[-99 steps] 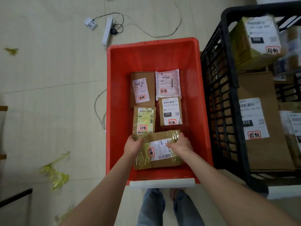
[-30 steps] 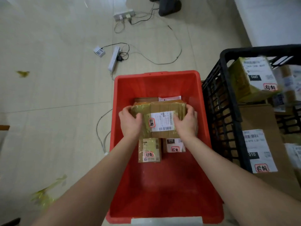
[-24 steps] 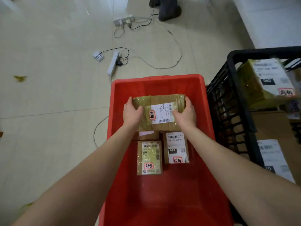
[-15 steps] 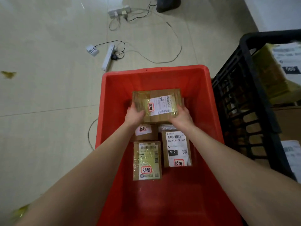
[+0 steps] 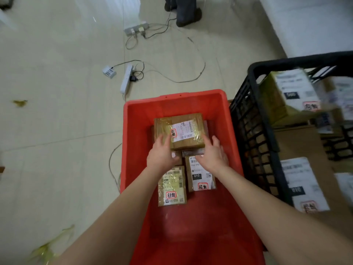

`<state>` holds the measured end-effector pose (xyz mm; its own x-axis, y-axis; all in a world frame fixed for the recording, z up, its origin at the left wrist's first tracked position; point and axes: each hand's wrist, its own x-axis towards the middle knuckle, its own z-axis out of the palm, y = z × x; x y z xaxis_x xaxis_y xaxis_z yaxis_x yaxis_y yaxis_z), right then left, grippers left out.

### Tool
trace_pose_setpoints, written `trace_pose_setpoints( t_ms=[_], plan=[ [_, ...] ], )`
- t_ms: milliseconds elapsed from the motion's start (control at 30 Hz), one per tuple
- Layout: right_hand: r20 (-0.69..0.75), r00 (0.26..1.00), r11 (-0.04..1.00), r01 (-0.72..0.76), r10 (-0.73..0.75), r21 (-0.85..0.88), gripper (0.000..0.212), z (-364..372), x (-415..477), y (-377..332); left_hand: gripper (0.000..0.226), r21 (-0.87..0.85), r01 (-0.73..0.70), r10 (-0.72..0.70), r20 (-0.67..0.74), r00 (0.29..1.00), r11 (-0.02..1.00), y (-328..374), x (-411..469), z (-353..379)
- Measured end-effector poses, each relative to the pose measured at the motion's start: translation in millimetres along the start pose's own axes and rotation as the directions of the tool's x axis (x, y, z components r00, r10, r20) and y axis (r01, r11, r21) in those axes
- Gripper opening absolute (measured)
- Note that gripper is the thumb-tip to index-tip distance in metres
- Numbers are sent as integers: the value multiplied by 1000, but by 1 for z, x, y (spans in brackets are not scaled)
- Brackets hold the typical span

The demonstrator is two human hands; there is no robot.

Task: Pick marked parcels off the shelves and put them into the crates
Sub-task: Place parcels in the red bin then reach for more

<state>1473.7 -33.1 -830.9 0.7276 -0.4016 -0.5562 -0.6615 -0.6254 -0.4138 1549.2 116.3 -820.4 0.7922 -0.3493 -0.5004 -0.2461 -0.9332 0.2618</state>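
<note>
Looking down from head height at my two bare arms reaching into a red crate [image 5: 131,150] on a pale tiled floor. Far out to the left of my hands, scraps of yellow tape [image 5: 20,102] lie on the tiles. Beyond my hands on that side, a white power strip [image 5: 126,79] trails its cables.

My left hand [image 5: 162,155] is open, with its fingers straight and resting on the near left corner of a brown parcel [image 5: 179,131]. That parcel, wrapped in clear tape and marked with a red sticker, lies flat at the far end of the crate on top of other parcels. Under my wrists sit a yellow-taped parcel [image 5: 172,186] and, to its right, a white-labelled parcel [image 5: 200,176], both with red stickers.

My right hand [image 5: 214,155] is open too, its fingers spread at the parcel's near right corner. I cannot tell whether they touch it. Neither hand holds anything.

To the right of my right arm, a black crate [image 5: 254,131] stands against the red one, holding larger boxes [image 5: 292,92], blurred but marked.

I judge this parcel delivered. Both crates are partly filled, and the red one looks to have room for more. No shelves are in view, so I cannot say how many parcels remain.
</note>
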Motion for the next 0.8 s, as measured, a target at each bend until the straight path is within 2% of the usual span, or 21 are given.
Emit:
trace_pose_setpoints(
  t_ms=[167,267,433,600,800],
  plan=[
    [-17,999,996,33,-34,-81,76,-45,-74,0,86,193,-142,137,40,990,971,45,-62,-32],
    [-77,997,995,20,-28,-102,74,-64,-116,6,89,279,-229,217,74,973,932,70,-96,-43],
    [-191,982,996,-25,10,-80,69,-93,-190,27,90,372,-410,393,124,911,833,112,-151,-60],
    [-335,934,992,-128,124,12,66,-127,-275,54,86,423,-575,591,109,800,700,162,-204,-80],
    [-507,794,940,-315,335,128,66,-165,-398,116,80,443,-749,771,176,612,493,252,-294,-70]
  ],
)
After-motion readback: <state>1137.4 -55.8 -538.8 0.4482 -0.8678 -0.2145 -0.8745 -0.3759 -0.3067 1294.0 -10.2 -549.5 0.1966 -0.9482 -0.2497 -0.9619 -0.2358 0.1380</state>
